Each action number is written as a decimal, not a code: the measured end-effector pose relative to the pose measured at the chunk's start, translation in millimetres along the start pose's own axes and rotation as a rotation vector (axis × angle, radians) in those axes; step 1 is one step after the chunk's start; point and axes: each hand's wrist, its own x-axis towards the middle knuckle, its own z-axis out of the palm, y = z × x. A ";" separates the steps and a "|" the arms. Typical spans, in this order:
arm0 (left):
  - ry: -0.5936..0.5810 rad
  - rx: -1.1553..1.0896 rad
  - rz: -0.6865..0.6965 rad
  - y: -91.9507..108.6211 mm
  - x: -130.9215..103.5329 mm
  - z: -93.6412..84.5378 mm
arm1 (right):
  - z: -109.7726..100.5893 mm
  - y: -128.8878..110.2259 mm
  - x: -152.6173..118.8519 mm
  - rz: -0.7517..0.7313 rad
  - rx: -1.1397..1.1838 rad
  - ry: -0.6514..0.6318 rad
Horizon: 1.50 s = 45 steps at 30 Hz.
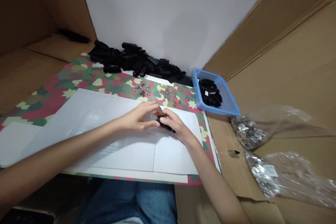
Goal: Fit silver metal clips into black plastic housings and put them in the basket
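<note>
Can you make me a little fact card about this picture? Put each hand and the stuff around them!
Left hand: at one end of a small black piece
Right hand: holding that piece
Underneath: white sheets on a camouflage-patterned cover
Beyond the hands: two little heaps of tiny bits, then a black pile
Right side: blue basket with black parts; clear bags of shiny pieces

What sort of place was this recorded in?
Probably a small-parts workbench: a heap of black parts, a blue basket holding more black pieces, and clear bags with shiny pieces.
</note>
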 end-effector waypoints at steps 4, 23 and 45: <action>0.003 0.011 0.018 -0.7 -0.1 1.6 | -0.1 1.2 0.3 -0.010 -0.028 0.004; -0.006 0.003 0.014 -0.9 -0.4 3.0 | -1.8 2.9 0.2 -0.015 -0.025 -0.019; -0.009 0.042 0.035 -0.7 -0.8 6.4 | 0.5 12.3 2.8 0.007 -0.011 0.028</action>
